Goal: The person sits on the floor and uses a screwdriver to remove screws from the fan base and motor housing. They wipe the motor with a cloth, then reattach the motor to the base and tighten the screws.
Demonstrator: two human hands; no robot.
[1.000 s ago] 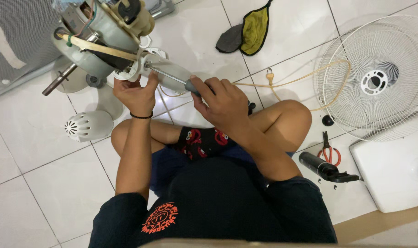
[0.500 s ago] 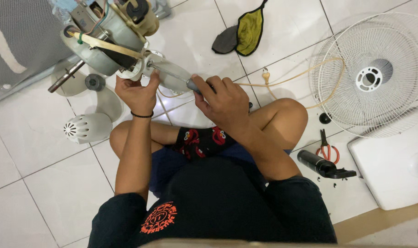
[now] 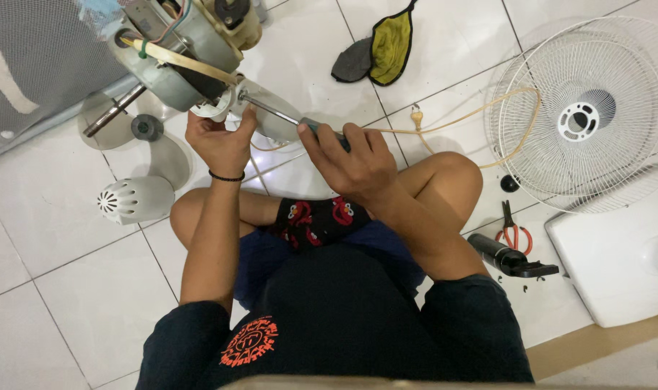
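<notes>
**White-tiled floor: one fan motor under two hands**

Grey metal housing identifies the single fan motor (image 3: 181,61), held tilted above the tiled floor (image 3: 61,217) at upper left, its one bare shaft (image 3: 112,119) pointing down and left. Coloured wires show at its top.

Left hand (image 3: 220,141): one, wearing one black wristband; fingers closed around the pale collar at the motor's underside, supporting it.

Right hand (image 3: 350,159): one, clenched round the dark handle of one screwdriver (image 3: 293,119). The steel shank runs up and left, its tip meeting the motor's base just beside the left hand's fingertips.

Items lying on the floor, counted:
- one white wire fan guard (image 3: 582,115), far right;
- one white fan base (image 3: 611,253), below the guard;
- one pair of red-handled pliers (image 3: 513,231), near the person's right knee;
- one black cylindrical tool (image 3: 509,260), touching or just beside the pliers;
- one yellow-and-grey cloth (image 3: 379,47), top centre;
- one cream power cord (image 3: 473,115) with one plug;
- one white vented motor cover (image 3: 130,200), left;
- translucent fan blades (image 3: 159,155), beneath the motor; count cannot be told.
</notes>
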